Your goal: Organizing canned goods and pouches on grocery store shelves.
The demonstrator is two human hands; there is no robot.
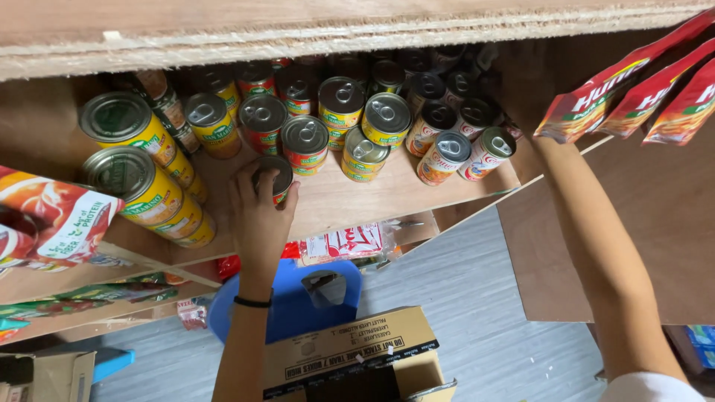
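My left hand [258, 216] is wrapped around a small red-labelled can [276, 179] standing on the wooden shelf [350, 199], in front of a cluster of red, yellow and white pull-tab cans [344, 119]. A black band circles that wrist. My right forearm [588, 238] reaches up behind the cans on the right; its hand is hidden in the dark back of the shelf near a white-and-red can [488, 152].
Large yellow cans [138, 190] lie stacked at the shelf's left. Red sachets [640, 93] hang at the upper right. Below stand a blue plastic stool [298, 298], an open cardboard box [350, 357] and packets on lower shelves [342, 242]. A red-and-white pack [52, 216] sits at far left.
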